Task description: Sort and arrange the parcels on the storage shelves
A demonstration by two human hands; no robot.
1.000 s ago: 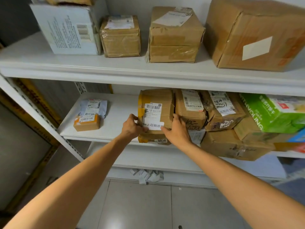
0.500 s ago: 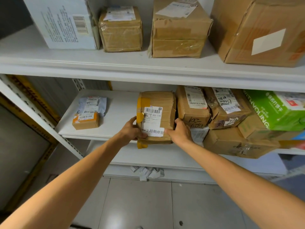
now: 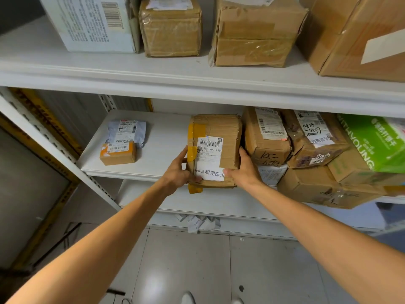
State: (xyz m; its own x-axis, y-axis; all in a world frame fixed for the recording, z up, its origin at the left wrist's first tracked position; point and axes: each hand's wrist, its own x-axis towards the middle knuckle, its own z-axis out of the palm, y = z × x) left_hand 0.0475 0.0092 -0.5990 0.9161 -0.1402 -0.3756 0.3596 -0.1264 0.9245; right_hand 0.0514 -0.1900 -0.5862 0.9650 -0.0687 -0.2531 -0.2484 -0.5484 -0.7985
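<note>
Parcel (image 3: 219, 132) btwn L hand (image 3: 178, 174), R hand (image 3: 246, 172)

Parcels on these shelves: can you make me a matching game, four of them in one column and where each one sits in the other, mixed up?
Things:
1. taped brown parcel
2. small orange-topped box
3. green carton
4. white barcode box

Places:
A. upper shelf, far left
B. stacked at the far right of the middle shelf
C. between the left hand and right hand
D. middle shelf, in front of the grey bag

Pairs: 1-C, 2-D, 3-B, 4-A.
</note>
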